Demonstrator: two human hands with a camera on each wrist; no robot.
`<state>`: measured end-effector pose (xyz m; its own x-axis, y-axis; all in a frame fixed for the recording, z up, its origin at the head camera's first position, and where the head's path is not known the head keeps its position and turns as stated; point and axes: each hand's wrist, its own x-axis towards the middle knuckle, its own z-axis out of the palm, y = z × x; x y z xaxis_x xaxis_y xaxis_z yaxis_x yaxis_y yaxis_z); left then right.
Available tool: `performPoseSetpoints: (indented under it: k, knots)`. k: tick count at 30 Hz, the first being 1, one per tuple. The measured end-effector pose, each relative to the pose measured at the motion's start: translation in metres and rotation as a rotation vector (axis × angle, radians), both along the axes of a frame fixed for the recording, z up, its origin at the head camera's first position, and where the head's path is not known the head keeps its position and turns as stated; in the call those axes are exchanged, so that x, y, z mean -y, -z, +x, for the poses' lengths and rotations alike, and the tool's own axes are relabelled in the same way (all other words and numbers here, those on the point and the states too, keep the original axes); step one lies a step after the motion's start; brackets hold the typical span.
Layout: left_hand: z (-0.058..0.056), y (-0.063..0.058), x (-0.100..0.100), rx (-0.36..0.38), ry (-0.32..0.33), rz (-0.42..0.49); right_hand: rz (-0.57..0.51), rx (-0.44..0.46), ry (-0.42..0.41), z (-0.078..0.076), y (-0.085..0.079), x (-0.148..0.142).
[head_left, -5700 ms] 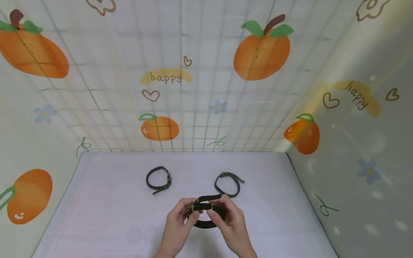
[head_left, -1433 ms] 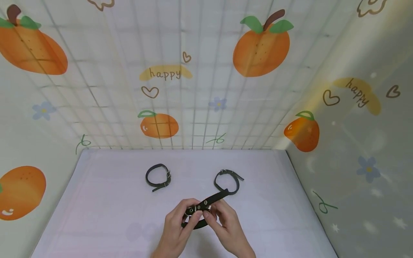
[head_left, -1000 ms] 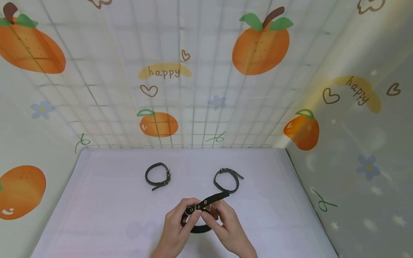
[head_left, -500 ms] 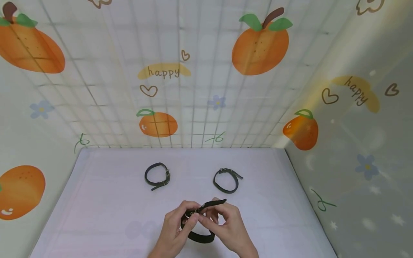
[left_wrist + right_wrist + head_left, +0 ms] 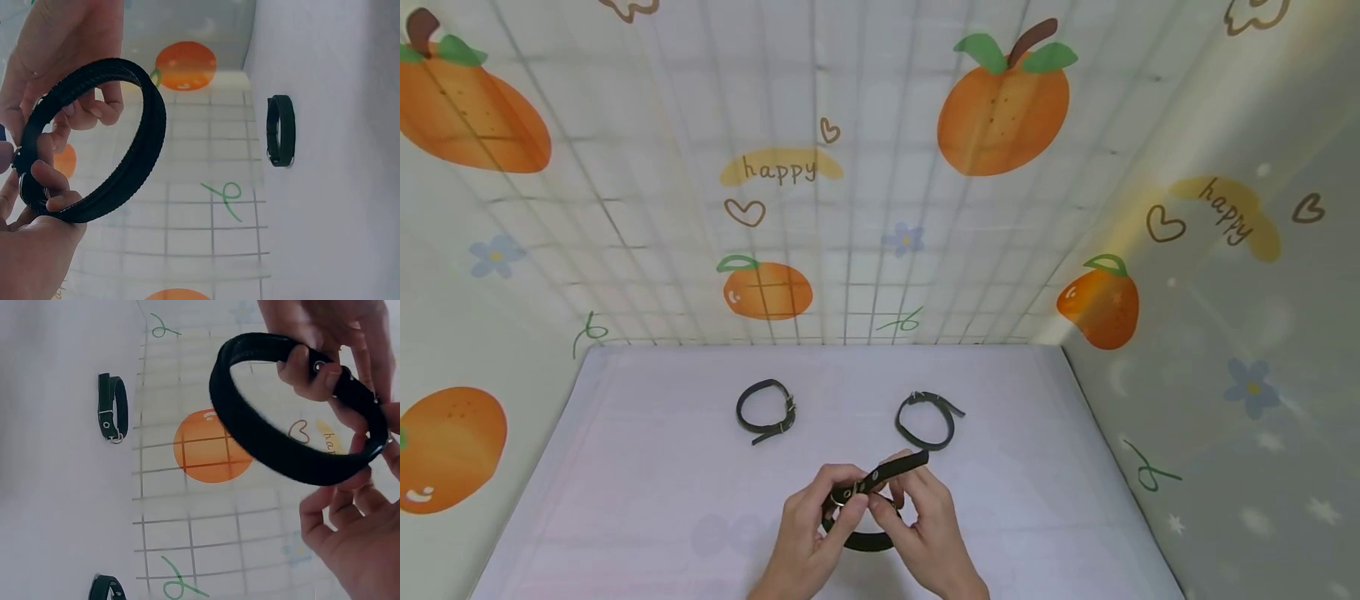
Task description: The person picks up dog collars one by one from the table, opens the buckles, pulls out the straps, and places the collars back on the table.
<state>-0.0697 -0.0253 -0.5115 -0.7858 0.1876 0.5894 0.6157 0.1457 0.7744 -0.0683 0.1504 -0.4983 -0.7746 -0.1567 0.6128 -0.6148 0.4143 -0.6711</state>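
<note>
Both hands hold a black collar [image 5: 868, 542] above the table. It has metal eyelets and a buckle, and it forms a loop with its strap end pointing up and to the right. My left hand [image 5: 812, 525] pinches it at the buckle side between thumb and fingers. My right hand [image 5: 934, 529] has its thumb and fingertips on the band beside the buckle, with the strap end passing over its fingers. In the left wrist view the looped collar [image 5: 157, 125] appears large, the left hand [image 5: 37, 250] at its lower end. Fingers partly hide the buckle.
Two similar buckled collars lie on the table beyond the hands, a left collar [image 5: 741, 408] and a right collar [image 5: 951, 429]. The white table [image 5: 625, 483] meets patterned curtain walls [image 5: 880, 208] at the back and sides.
Over the last seconds the strap end has swung out to the upper right. In the last half second it has risen and the lower loop has lifted slightly. Both table collars have stayed put.
</note>
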Motion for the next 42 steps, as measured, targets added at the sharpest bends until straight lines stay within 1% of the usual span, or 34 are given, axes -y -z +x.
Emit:
performPoseSetpoints:
  k: [2, 4, 6, 11, 13, 15, 17, 20, 22, 24, 29, 32, 36, 42]
  knots:
    - [0.0, 0.0, 0.0, -0.001, -0.008, -0.006, 0.005, 0.004, -0.001, 0.0, 0.0, 0.0]
    - [0.0, 0.0, 0.0, -0.007, -0.008, -0.014, 0.002, 0.044, -0.01, 0.0, -0.001, 0.001]
    - [0.0, 0.001, 0.0, -0.018, -0.007, -0.026, -0.006, 0.121, -0.023, 0.001, -0.002, 0.001]
    - [0.0, 0.003, 0.0, -0.053, -0.017, -0.072, -0.046, 0.363, -0.064, 0.003, -0.004, 0.002]
    - [-0.001, 0.003, 0.001, -0.06, -0.026, -0.091, -0.054, 0.43, -0.069, 0.003, -0.004, 0.002]
    - [-0.001, 0.004, 0.002, -0.074, -0.032, -0.105, -0.039, 0.467, -0.061, 0.002, -0.004, 0.002]
    - [-0.002, 0.004, 0.003, -0.088, -0.026, -0.113, -0.01, 0.47, -0.042, 0.002, -0.003, 0.002]
    - [-0.005, 0.006, 0.004, -0.11, 0.003, -0.114, 0.01, 0.472, -0.015, 0.0, -0.004, 0.001]
    - [-0.006, 0.007, 0.005, -0.111, 0.017, -0.115, -0.008, 0.49, -0.016, 0.0, -0.004, 0.0]
    - [-0.007, 0.007, 0.005, -0.096, 0.01, -0.128, -0.059, 0.523, -0.035, -0.001, -0.005, 0.0]
    - [-0.005, 0.009, 0.007, 0.013, -0.003, -0.171, -0.146, 0.55, -0.07, -0.002, -0.005, -0.002]
    - [-0.005, 0.011, 0.008, 0.055, 0.006, -0.17, -0.159, 0.545, -0.072, -0.003, -0.006, -0.003]
    - [-0.005, 0.011, 0.008, 0.087, 0.016, -0.163, -0.169, 0.552, -0.076, -0.004, -0.007, -0.003]
    - [-0.004, 0.01, 0.01, 0.191, 0.044, -0.167, -0.17, 0.562, -0.076, -0.004, -0.007, -0.002]
